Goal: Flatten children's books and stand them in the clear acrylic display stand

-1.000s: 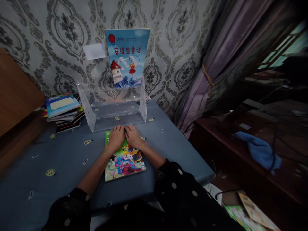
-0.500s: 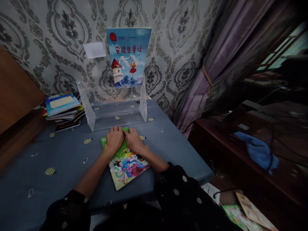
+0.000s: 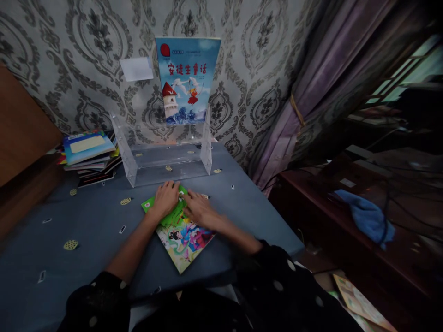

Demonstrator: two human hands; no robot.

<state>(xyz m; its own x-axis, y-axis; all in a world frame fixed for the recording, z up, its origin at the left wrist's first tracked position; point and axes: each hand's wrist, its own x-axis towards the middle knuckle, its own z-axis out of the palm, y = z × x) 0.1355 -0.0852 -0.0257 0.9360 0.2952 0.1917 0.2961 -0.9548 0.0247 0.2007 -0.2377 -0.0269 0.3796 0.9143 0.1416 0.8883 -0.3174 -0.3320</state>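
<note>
A green-topped picture book [image 3: 188, 242] with a colourful figure on its cover lies tilted on the table near its front edge. My left hand [image 3: 166, 199] rests flat on the upper part of the cover, fingers stretched toward the far edge. My right hand [image 3: 202, 211] is over the book's right side, its fingers apart and pointing left; whether all of them touch the cover I cannot tell. Just beyond the book stands a clear acrylic book rack [image 3: 166, 159]. A blue storybook [image 3: 188, 83] stands upright in its back tier.
On the left of the table [image 3: 100, 244] is a stack of books [image 3: 90, 150]. A white paper [image 3: 136, 69] shows against the patterned wall. To the right are a purple curtain [image 3: 280, 143], a dark red cabinet with a blue cloth [image 3: 368, 219], and books [image 3: 360, 299] lower down.
The green-topped book has turned slightly, its near corner swinging right. My right hand has moved a little right and toward me. My left hand stays on the cover.
</note>
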